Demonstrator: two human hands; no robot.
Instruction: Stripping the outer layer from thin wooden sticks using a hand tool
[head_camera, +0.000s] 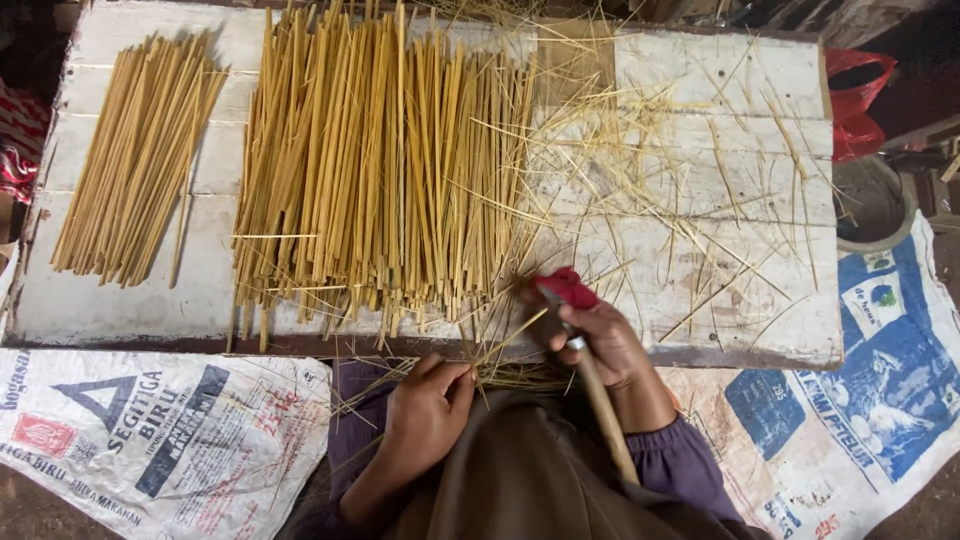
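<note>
I'm seeing pale yellow bamboo strips (380, 160) lying on a worn, whitewashed board (740, 70). A red cloth (566, 284) is showing against purple sleeves (680, 460). White sacks (160, 430) are carrying blue and red print; a red bag (855, 100) is glowing beyond.

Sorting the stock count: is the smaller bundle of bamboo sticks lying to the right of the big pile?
No, the smaller bundle lies at the board's left end, apart from the big pile.
</note>
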